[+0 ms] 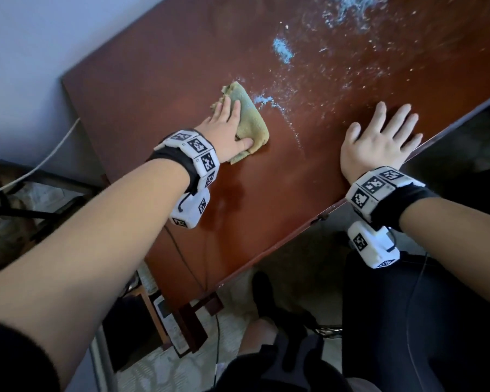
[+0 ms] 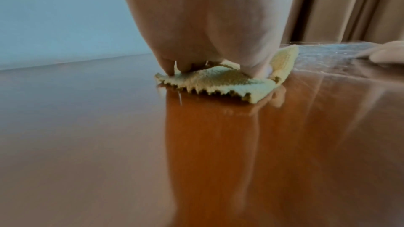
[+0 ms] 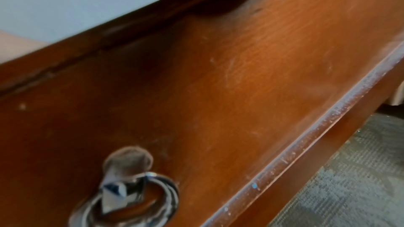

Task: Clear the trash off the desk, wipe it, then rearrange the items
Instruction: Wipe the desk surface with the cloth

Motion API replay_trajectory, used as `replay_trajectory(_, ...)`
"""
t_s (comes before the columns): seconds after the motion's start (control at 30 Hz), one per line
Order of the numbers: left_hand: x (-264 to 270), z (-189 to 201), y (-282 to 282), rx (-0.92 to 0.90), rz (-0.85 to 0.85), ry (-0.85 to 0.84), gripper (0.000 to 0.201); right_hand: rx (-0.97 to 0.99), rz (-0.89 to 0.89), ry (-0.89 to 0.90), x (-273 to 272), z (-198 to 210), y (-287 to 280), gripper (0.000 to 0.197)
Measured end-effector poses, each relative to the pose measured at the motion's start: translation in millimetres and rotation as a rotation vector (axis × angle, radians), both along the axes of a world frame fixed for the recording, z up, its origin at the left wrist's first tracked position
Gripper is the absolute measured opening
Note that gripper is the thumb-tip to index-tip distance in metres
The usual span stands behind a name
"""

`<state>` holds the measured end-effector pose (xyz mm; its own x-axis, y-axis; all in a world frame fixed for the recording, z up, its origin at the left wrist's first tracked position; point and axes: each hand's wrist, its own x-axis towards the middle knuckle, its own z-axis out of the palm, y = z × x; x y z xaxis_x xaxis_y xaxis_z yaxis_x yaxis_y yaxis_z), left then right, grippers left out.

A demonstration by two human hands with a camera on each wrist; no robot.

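While left hand (image 1: 227,128) presses cloth (image 1: 249,120) flat | right hand (image 1: 379,142) splayed on desk (image 1: 181,66) (wet streaks)

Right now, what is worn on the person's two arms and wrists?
Both forearms are bare. The left hand and right hand each have a black wrist strap ringed with white blocks bearing black square markers, a white camera box under each wrist, and thin black cables.
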<state>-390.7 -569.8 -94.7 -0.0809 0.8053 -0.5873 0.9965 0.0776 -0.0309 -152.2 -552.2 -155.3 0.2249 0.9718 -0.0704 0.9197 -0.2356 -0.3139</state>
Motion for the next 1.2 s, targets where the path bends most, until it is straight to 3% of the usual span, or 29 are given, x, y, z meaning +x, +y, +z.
replay_trajectory(0.17,10,0,41,0.044,0.062,-0.018,0.081,-0.008,-0.019,-0.009,-1,1,1,0.057)
replay_trajectory(0.43,1,1,41,0.062,-0.020,-0.022,0.084,-0.023,-0.023,-0.003,-1,4,1,0.057)
replay_trajectory(0.57,-21,4,4,0.060,-0.054,0.001,0.085,-0.013,-0.017,-0.001,-1,3,2,0.056)
replay_trajectory(0.83,-65,-6,-81,0.092,0.095,-0.049,0.087,-0.003,-0.027,0.013,-2,5,0,0.056)
replay_trajectory(1.03,-81,-4,-61,0.063,0.101,-0.021,0.087,-0.026,-0.042,0.021,-2,8,-1,0.056)
replay_trajectory(1.2,-64,-3,-35,0.033,0.006,0.090,0.087,-0.020,-0.073,0.019,-3,8,1,0.058)
